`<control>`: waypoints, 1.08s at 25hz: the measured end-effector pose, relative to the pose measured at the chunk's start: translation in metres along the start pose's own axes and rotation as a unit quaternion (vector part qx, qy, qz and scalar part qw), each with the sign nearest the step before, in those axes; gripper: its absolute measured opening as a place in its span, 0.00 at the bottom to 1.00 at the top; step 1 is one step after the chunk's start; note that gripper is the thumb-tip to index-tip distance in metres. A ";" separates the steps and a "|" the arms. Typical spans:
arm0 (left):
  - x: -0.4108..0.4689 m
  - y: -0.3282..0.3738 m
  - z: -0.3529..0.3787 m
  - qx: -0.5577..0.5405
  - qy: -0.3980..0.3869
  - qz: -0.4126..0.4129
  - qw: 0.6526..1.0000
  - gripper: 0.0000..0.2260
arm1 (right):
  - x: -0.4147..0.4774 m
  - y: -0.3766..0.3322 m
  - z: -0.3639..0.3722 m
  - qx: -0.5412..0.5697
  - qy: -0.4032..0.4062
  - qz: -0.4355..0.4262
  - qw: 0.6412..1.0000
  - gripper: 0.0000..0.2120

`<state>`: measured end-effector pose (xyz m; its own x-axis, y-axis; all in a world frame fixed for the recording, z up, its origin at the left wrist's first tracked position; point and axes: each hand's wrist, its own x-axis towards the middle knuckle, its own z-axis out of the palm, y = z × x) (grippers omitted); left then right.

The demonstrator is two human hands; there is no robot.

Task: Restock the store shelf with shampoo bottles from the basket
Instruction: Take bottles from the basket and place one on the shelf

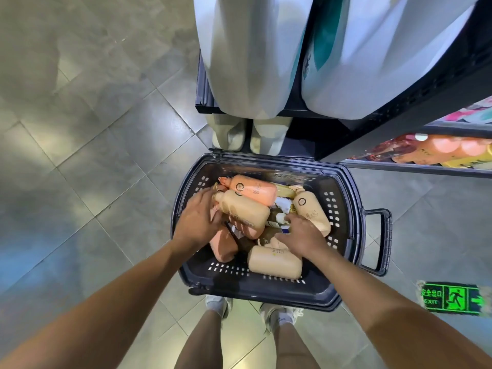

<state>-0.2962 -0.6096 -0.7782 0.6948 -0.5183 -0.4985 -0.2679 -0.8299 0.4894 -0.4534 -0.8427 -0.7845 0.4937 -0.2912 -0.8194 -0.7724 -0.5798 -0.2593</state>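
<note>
A dark plastic basket (269,287) stands on the floor in front of my feet, filled with several tan and orange shampoo bottles. My left hand (198,219) lies against the left side of a tan bottle (246,209) in the middle of the pile, its fingers round the bottle's neck end. My right hand (300,234) reaches into the basket's right half, fingertips touching a small dark bottle with a white cap (278,218); what it holds is hidden. Another tan bottle (274,262) lies at the near side. The store shelf (415,166) sits at the right.
Another person in white trousers and pale shoes (253,75) stands just beyond the basket. The basket's handle (380,241) sticks out to the right. Orange and yellow products (439,151) fill the low shelf. A green exit sign (450,298) is stuck on the tiled floor.
</note>
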 end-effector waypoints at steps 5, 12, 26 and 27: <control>0.005 0.002 0.021 -0.279 -0.030 -0.153 0.948 0.25 | 0.059 -0.032 0.053 0.177 0.003 0.045 0.983 0.42; 0.007 -0.002 0.025 -0.529 -0.055 -0.298 0.792 0.22 | 0.066 -0.028 0.059 0.281 0.037 0.078 0.956 0.32; 0.008 0.101 0.028 -0.649 -0.173 -0.367 0.644 0.35 | -0.064 -0.017 0.050 0.351 0.174 0.049 0.919 0.38; 0.007 0.105 0.032 -0.649 -0.168 -0.358 0.650 0.34 | -0.071 -0.018 0.052 0.336 0.194 0.042 0.921 0.38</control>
<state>-0.3410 -0.7065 -0.7530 0.0884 -0.2918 -0.9524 0.9842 -0.1218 0.1286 -0.4950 -0.7721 -0.7477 0.4262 -0.6393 -0.6401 -0.8225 0.0207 -0.5684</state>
